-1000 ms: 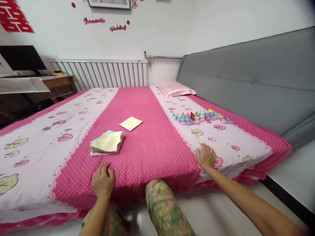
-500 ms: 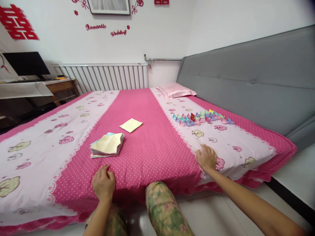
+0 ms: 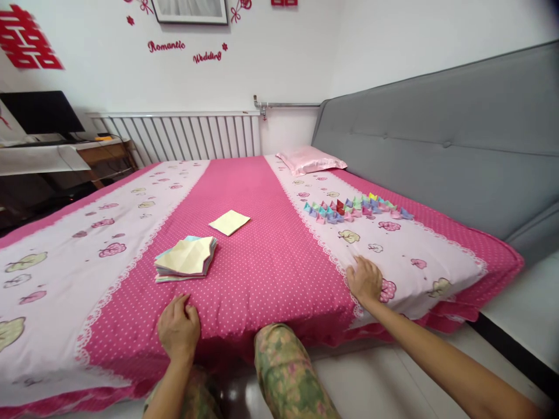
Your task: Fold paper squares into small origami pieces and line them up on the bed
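Observation:
My left hand [image 3: 179,327] rests palm down on the pink dotted bedspread [image 3: 271,262], near the bed's front edge, fingers loosely bent and holding nothing. Just beyond it lies a stack of paper sheets [image 3: 187,257], pale yellow on top and creased, with other colours showing at the sides. A separate pale yellow square of paper [image 3: 229,222] lies flat behind the stack. To the right, my right hand [image 3: 365,280] lies on the white printed band of the bedspread, fingers resting on the cloth. Beyond that hand sit several small folded paper shapes [image 3: 349,209] in many colours, grouped in rows.
A pink pillow [image 3: 311,160] lies at the far right of the bed, against the grey headboard [image 3: 437,122]. Behind the bed stands a white radiator [image 3: 183,137]. At the left is a desk [image 3: 102,152] with a black monitor [image 3: 41,113]. My camouflage-clad knee [image 3: 279,355] touches the bed's front edge.
The view has shifted slightly, so most things appear a little further left. Both hands stay resting on the bed, and the papers and folded shapes lie as before.

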`<state>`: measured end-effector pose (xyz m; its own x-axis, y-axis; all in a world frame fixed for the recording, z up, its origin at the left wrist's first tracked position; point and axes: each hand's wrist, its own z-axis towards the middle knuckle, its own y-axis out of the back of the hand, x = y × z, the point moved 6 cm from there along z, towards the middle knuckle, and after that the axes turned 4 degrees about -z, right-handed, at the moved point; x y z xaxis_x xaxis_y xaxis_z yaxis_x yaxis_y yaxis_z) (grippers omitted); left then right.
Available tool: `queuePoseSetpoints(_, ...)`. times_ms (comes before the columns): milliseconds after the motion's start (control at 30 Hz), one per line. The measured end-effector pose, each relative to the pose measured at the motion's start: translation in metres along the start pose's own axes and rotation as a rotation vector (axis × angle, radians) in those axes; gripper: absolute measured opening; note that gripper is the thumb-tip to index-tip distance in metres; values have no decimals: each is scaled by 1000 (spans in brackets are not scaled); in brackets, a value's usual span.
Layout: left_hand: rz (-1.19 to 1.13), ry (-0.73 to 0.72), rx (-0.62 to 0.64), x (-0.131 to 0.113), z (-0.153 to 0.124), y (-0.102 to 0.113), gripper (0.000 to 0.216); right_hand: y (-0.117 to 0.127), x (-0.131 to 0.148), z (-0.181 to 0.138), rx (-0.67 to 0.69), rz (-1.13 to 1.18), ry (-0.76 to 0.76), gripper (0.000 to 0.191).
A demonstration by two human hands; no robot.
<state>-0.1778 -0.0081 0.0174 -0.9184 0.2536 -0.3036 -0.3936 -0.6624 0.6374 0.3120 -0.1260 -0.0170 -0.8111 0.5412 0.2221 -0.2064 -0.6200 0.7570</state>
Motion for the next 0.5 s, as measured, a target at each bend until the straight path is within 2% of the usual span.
queuePoseSetpoints(500, -8, 2, -13, -3, 1, 1, 28, 3, 1, 1, 26, 9, -13, 38)
